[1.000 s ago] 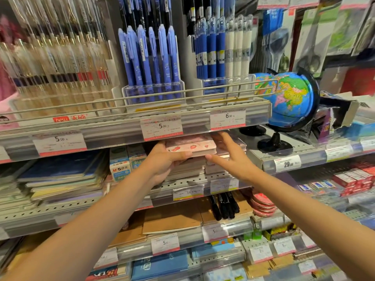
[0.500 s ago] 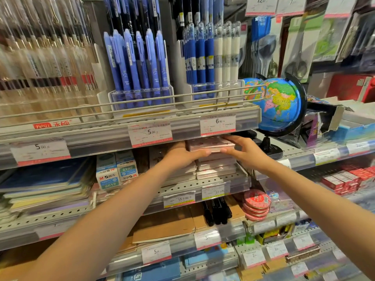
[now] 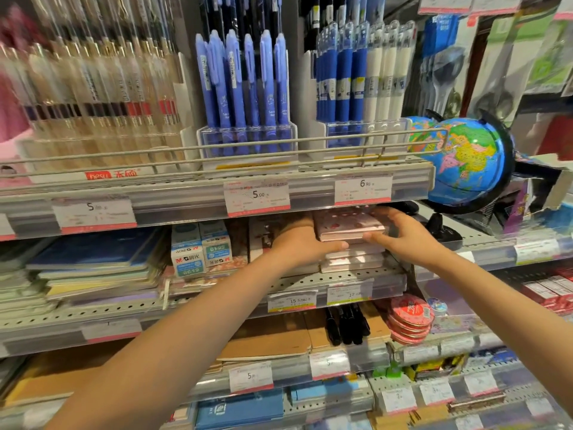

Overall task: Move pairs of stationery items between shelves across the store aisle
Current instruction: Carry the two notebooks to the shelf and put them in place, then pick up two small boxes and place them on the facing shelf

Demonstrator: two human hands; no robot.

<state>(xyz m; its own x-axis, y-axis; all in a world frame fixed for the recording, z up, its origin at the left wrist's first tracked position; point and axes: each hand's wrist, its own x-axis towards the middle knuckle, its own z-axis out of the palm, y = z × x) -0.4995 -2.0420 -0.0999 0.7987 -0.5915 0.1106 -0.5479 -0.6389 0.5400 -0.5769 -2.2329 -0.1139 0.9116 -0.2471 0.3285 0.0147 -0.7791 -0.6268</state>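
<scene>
A pink notebook (image 3: 348, 224) with a strawberry print lies on top of a stack of similar pink notebooks (image 3: 353, 259), on the second shelf (image 3: 366, 277) just under the pen shelf. My left hand (image 3: 299, 243) holds its left end, thumb stretched along the front edge. My right hand (image 3: 406, 234) holds its right end, fingers on the front edge and thumb over the top. The back of the notebook is hidden under the upper shelf's price rail (image 3: 310, 193).
Blue and white pens (image 3: 248, 88) stand in clear racks above. A globe (image 3: 465, 162) sits close to my right hand. White boxes (image 3: 201, 249) and piled notebooks (image 3: 93, 268) lie to the left. Brown pads, black pens and red tins fill the shelf below.
Both hands have pushed the pink notebook further in under the pen shelf, onto the pink stack. My right hand has closed in on its right end.
</scene>
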